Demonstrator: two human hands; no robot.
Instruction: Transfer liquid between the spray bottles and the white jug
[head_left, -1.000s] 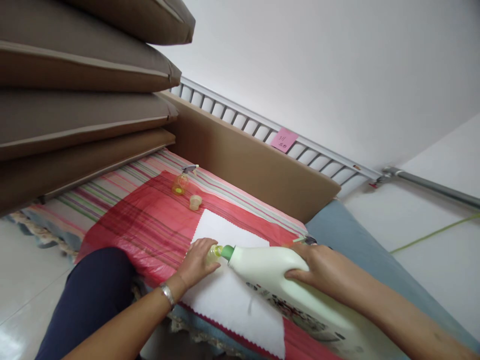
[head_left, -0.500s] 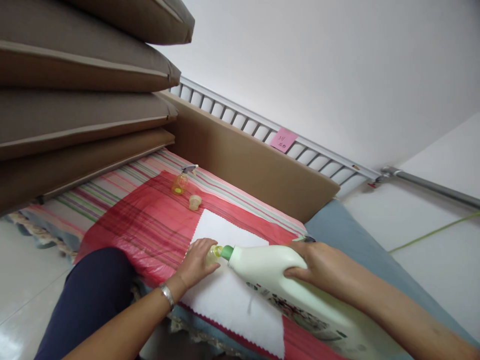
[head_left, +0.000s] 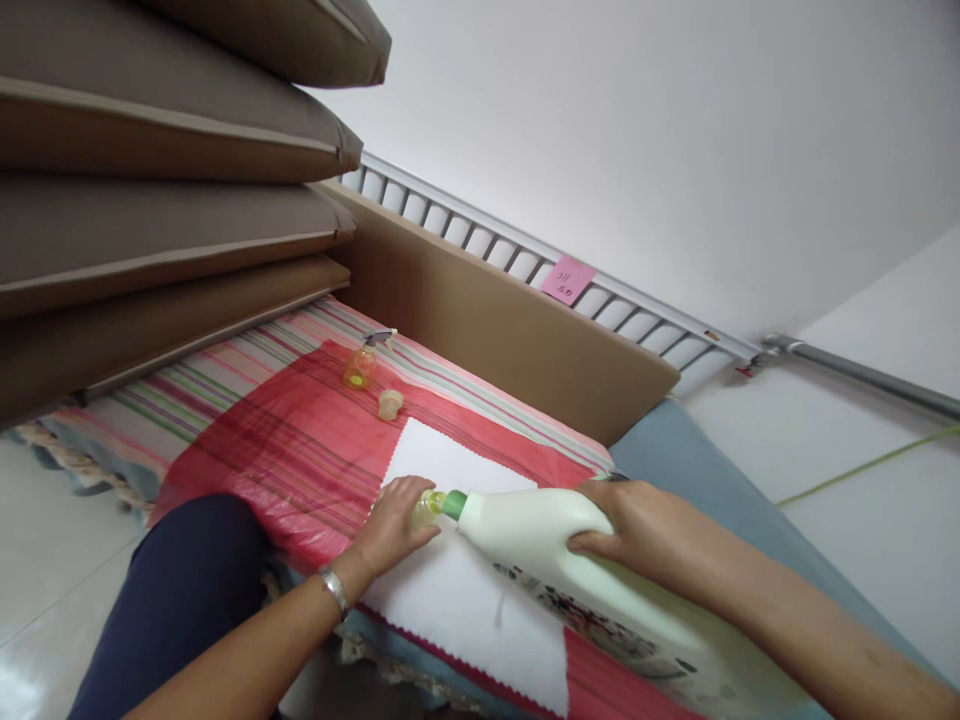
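Note:
My left hand [head_left: 397, 518] is closed around a small clear bottle [head_left: 424, 508] over a white cloth [head_left: 480, 600] with zigzag edges. With my right hand [head_left: 634, 525] I grip the handle of a large pale green jug [head_left: 547, 530], tilted on its side. The jug's green spout [head_left: 454, 504] meets the mouth of the small bottle, where yellowish liquid shows. Farther back, a clear spray bottle [head_left: 360, 368] with a grey trigger top stands on red plastic sheeting [head_left: 285, 430]. Close to it sits a small beige cup-like piece [head_left: 390, 404].
Folded brown cushions [head_left: 172, 220] are stacked at the left. A brown board [head_left: 480, 320] leans against a white radiator [head_left: 457, 232], which bears a pink note [head_left: 568, 279]. Under the sheeting lies a striped cloth [head_left: 225, 365]. A grey pipe [head_left: 870, 372] runs along the right wall.
Almost nothing differs. The jug and my right hand have shifted very slightly, while the spout stays at the small bottle's mouth and my left hand keeps its place.

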